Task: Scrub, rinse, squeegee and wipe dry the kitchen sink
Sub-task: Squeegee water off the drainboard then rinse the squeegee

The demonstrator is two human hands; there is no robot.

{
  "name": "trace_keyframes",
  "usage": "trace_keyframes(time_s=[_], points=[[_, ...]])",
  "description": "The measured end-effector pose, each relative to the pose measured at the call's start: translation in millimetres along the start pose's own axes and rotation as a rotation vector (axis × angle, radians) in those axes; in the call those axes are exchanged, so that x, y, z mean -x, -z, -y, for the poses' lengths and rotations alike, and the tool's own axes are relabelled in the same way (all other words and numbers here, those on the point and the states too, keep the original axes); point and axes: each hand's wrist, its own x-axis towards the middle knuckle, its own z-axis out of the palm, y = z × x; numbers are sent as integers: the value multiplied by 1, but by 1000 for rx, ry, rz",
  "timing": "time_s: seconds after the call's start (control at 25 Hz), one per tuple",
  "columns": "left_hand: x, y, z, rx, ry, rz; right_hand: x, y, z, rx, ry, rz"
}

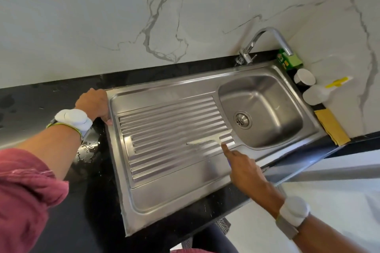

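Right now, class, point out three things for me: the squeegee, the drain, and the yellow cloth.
squeegee [209, 138]: head view, on its pale blade lying across the drainboard ridges.
drain [242, 119]: head view, on the perforated strainer at the basin's bottom.
yellow cloth [332, 126]: head view, on its folded middle, right of the sink.

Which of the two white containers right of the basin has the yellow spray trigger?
The nearer one, the white spray bottle lying on its side next to the yellow cloth. The other white container, closer to the faucet, shows no trigger.
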Motion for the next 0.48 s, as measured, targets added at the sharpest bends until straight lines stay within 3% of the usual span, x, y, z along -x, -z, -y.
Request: trace_keyframes(time_s=[0.32,0.48], points=[[4,1,-1,24,0,-27,72,-33,-12,-141,-35,52],[16,3,-1,30,7,-11,61,-1,-17,-377,12,-75]])
